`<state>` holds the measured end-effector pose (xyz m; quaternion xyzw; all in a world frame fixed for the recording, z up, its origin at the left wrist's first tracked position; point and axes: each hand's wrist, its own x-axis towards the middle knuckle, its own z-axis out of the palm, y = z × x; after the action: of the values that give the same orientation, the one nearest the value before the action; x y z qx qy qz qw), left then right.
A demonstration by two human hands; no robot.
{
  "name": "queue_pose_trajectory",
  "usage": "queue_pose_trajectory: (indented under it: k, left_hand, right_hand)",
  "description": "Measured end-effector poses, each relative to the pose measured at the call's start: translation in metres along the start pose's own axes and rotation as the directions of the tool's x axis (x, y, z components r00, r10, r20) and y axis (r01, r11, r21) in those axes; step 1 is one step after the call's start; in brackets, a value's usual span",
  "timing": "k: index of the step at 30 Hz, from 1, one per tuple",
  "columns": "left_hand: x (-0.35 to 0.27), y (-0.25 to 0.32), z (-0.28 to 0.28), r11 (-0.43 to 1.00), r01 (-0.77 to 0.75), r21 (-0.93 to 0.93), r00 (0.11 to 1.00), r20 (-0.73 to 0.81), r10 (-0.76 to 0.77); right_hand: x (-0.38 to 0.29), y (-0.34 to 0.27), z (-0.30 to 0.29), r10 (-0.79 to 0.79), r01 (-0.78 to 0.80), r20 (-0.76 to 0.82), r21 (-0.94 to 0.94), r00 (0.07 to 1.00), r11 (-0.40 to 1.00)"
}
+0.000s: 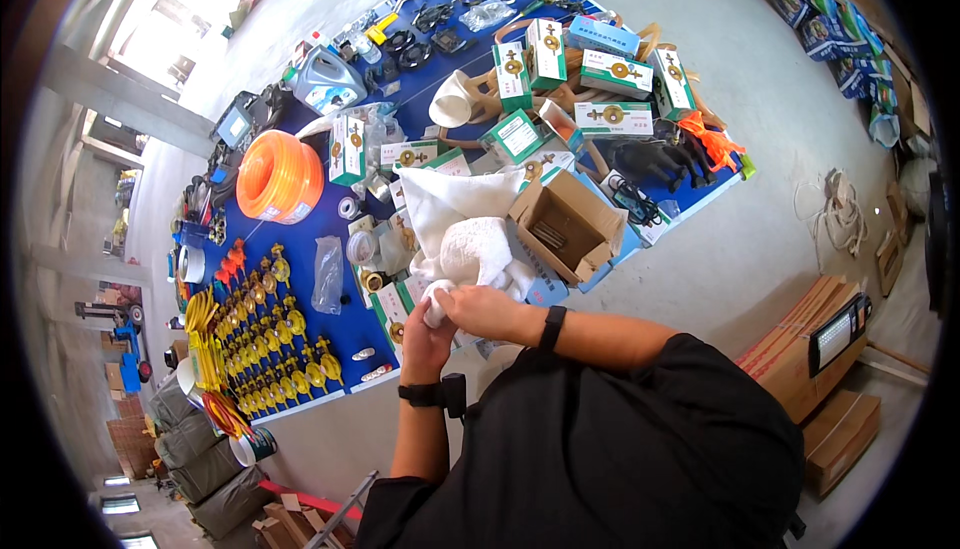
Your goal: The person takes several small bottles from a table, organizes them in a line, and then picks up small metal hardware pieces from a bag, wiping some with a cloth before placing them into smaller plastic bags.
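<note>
Both hands meet at the front edge of the blue-topped table, around a bunched piece of white cloth (pixel 436 303). My left hand (pixel 426 340) grips it from below, its fingers partly hidden. Over its right side, my right hand (pixel 484 312) pinches the same bundle; whether something is wrapped inside cannot be seen. A white towel (pixel 480 245) lies crumpled just beyond, spread over product boxes. To its right stands an open cardboard carton (pixel 566 230) with several metal pieces at the bottom. Green-and-white regulator boxes (pixel 391 316) lie beside my left hand.
Rows of yellow gas regulators (pixel 281 339) cover the table's left end, near a coil of orange hose (pixel 279 176). Farther back are a grey fluid jug (pixel 326 76), more regulator boxes (pixel 611 119) and black gloves (pixel 660 155). Long cartons (pixel 795 346) stand on the floor at right.
</note>
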<state>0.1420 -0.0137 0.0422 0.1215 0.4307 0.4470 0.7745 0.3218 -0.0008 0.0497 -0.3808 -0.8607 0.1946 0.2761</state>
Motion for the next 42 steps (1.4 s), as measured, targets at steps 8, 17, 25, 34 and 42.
queue_pose_trajectory:
  k: [8, 17, 25, 34, 42]
  left_hand:
    - [-0.006, 0.002, 0.005, 0.993, 0.074, -0.094, 0.997, 0.031, -0.072]
    - [-0.001, 0.012, -0.027, 0.980, 0.007, -0.201, 1.000, 0.020, -0.003]
    - [0.002, 0.044, -0.037, 0.938, -0.052, -0.342, 0.994, 0.074, 0.082]
    - [-0.016, 0.113, -0.120, 0.941, -0.333, -0.057, 0.943, 0.008, 0.334]
    - [-0.065, 0.168, -0.157, 0.852, -0.443, 0.279, 0.895, 0.204, 0.398]
  right_hand:
    - [0.005, 0.011, -0.002, -0.217, 0.219, 0.032, -0.121, 0.976, 0.968]
    - [0.020, -0.011, -0.015, -0.030, 0.048, -0.121, 0.146, 0.992, 0.988]
    - [0.045, -0.026, -0.005, 0.342, -0.188, -0.209, 0.531, 0.916, 0.826]
    - [0.069, -0.075, 0.021, 0.384, -0.390, -0.094, -0.374, 0.919, 0.842]
    - [0.148, -0.171, 0.093, 0.567, -0.523, 0.171, 0.653, 0.806, 0.548]
